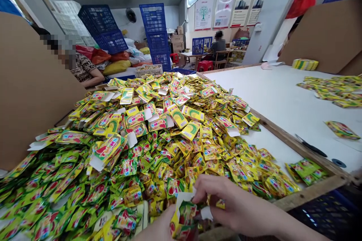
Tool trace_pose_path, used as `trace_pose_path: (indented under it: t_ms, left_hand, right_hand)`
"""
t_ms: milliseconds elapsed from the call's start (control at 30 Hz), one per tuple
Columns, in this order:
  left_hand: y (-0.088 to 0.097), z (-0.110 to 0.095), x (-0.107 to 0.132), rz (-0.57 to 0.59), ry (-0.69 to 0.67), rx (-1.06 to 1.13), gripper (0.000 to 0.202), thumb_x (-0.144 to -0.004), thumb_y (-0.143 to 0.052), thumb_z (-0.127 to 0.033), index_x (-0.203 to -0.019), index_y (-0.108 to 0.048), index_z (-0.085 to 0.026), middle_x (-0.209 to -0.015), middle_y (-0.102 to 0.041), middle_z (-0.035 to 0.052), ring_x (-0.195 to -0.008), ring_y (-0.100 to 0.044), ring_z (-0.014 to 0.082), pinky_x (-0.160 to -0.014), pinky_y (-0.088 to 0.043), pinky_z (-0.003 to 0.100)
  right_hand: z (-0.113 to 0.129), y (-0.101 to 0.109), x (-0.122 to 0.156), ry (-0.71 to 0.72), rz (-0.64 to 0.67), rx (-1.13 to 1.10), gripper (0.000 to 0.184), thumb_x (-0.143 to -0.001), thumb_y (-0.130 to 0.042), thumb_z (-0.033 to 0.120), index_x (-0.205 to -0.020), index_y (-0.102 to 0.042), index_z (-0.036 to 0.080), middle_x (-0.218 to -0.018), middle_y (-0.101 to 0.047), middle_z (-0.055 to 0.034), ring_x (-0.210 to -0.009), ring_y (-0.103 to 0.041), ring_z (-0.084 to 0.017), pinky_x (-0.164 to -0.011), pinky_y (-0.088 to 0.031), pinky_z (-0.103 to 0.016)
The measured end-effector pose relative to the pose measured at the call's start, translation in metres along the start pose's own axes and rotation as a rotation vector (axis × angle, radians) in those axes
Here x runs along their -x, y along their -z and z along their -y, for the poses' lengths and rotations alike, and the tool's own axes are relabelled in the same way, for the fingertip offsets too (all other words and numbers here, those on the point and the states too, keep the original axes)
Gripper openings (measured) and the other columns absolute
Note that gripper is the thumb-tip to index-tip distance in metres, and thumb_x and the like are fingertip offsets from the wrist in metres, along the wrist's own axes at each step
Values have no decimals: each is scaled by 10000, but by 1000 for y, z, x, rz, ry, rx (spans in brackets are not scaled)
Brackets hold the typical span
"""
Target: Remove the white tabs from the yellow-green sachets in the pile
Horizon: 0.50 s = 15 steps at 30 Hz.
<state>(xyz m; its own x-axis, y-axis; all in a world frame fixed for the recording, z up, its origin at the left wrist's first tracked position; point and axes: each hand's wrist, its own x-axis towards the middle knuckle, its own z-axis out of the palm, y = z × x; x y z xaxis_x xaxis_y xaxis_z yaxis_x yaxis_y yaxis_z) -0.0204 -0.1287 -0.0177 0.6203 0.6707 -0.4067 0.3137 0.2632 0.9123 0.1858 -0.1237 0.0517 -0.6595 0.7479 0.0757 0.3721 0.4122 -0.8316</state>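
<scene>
1. The right hand (237, 207) comes in from the lower right, its fingertips (201, 192) pinched on the white top flap of a small open carton (185, 211) at the bottom centre of the view
2. The left hand (157, 229) shows only in part at the bottom edge, cupped under the carton; its fingers are mostly out of view, so I cannot tell how they are set
3. The carton is yellow and green outside, white inside, and holds shiny sachets (188, 211) in its mouth
4. It sits just in front of a big heap of sachets and folded cartons (158, 135) that covers the near part of the white table (283, 98)
5. A wooden edge strip (285, 139) runs along the table beside the heap, with a pair of scissors (311, 146) just past it
6. A smaller spread of sachets (336, 88) lies well apart at the far right
7. Brown cardboard sheets (31, 94) stand at the left, with a seated person (83, 69) behind them
8. Stacked blue crates (155, 34) stand at the back
</scene>
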Motion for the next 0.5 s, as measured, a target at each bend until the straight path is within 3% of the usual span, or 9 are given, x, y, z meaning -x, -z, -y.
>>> trace_pose_path:
  t_ms: [100, 200, 267, 333, 433, 500]
  left_hand:
    - [-1, -4, -4, 58, -114, 38, 546, -641, -680, -185, -1154, -497, -150, -1159, -569, 81, -1098, -509, 252, -966, -377, 349]
    - [-2, -3, -11, 133, -265, 74, 577, -663, -683, -192, -1196, -461, -187, -1216, -517, 70, -1155, -464, 242, -988, -359, 352]
    - [-4, 2, -17, 142, -272, 61, 676, -645, -709, -207, -1249, -404, -209, -1259, -483, 73, -1191, -434, 254, -1003, -343, 369]
    - [-8, 4, -21, 131, -260, 15, 764, -645, -715, -241, -1305, -330, -245, -1285, -467, 62, -1198, -432, 253, -1019, -325, 372]
    - [-9, -2, -17, 85, -270, -117, 892, -661, -701, -299, -1378, -172, -257, -1255, -505, 71, -1167, -470, 259, -995, -359, 399]
    - [-2, -8, -5, -104, -266, -314, 857, -699, -664, -313, -1385, -152, -275, -1329, -432, 84, -1230, -398, 271, -1018, -329, 441]
  right_hand:
    - [-4, 2, 3, 31, 48, -12, 311, -704, -489, -46, -855, -653, 170, -850, -600, -9, -813, -556, -113, -748, -418, -183]
    - [-1, 4, 9, 37, 153, -45, 351, -767, -458, -3, -992, -650, 187, -969, -626, -44, -900, -572, -131, -806, -419, -202]
    - [3, 0, 11, 14, 158, -81, 345, -784, -488, 56, -1072, -616, 195, -1028, -628, -58, -946, -572, -146, -832, -423, -220]
    - [4, -9, 12, -28, 120, -93, 255, -808, -495, 129, -1009, -642, 187, -956, -654, -61, -882, -596, -152, -791, -448, -227]
    - [-4, -8, 17, -43, -29, -50, 240, -847, -435, 206, -829, -674, 195, -831, -667, -55, -791, -608, -159, -726, -476, -241]
    - [-20, 19, 32, -75, -321, 41, 216, -819, -473, 291, -771, -670, 217, -840, -669, -52, -793, -610, -190, -702, -491, -272]
